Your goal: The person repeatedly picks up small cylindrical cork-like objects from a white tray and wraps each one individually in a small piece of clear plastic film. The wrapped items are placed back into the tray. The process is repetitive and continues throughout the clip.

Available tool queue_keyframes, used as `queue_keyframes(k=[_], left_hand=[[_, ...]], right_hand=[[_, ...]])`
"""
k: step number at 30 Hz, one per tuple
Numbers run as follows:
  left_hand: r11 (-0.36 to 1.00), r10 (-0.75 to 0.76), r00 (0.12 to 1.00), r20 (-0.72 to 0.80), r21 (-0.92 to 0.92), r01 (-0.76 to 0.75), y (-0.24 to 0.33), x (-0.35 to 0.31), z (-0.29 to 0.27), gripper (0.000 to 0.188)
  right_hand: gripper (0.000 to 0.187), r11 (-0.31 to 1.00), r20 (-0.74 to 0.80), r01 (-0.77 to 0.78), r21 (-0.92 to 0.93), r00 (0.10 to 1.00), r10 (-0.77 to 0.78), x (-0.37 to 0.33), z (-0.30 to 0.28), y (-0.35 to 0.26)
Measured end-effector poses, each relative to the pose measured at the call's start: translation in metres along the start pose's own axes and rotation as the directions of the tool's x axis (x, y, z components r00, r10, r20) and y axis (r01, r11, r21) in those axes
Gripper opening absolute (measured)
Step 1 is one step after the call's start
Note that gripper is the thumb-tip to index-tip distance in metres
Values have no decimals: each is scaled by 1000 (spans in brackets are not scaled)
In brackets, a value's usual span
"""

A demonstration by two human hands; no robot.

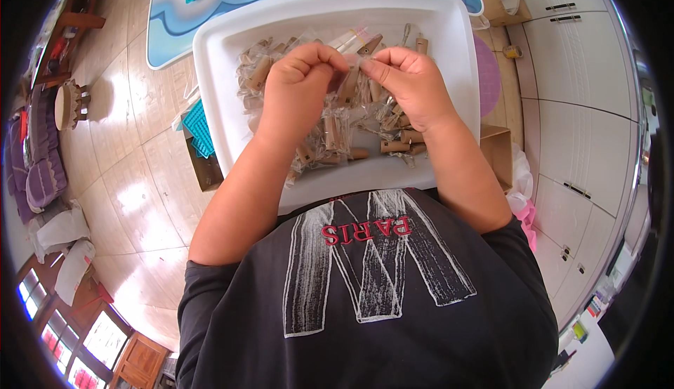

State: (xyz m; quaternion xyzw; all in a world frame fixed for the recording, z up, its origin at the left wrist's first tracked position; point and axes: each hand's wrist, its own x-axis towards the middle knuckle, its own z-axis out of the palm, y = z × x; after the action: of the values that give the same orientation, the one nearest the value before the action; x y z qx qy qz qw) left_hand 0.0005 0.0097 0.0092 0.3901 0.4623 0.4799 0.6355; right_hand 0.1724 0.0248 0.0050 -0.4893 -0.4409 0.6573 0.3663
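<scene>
Left hand (298, 80) and right hand (414, 87) pinch clear plastic bag (353, 62) by fingertips (372, 70) over white rectangular plastic tub (337, 8) of brown cylinders (394, 147).

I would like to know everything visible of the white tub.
The white tub looks like plastic: wide, open, roughly rectangular, with rounded corners and a broad rim. It sits upright; a patterned table shows beyond its far edge. What supports it is unclear. Brown cylinders and clear bags lie inside. The left hand and right hand are above it.
</scene>
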Motion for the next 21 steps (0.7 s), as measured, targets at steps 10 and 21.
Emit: queue_keyframes(k=[10,21], left_hand=[[989,109,968,-226,120,-83,22,2,-1,37],[975,45,999,-16,219,-40,31,0,-6,32]], right_hand=[[13,992,-117,129,4,985,-128,0,-4,-3],[19,988,-60,114,103,992,-109,-6,-4,-14]])
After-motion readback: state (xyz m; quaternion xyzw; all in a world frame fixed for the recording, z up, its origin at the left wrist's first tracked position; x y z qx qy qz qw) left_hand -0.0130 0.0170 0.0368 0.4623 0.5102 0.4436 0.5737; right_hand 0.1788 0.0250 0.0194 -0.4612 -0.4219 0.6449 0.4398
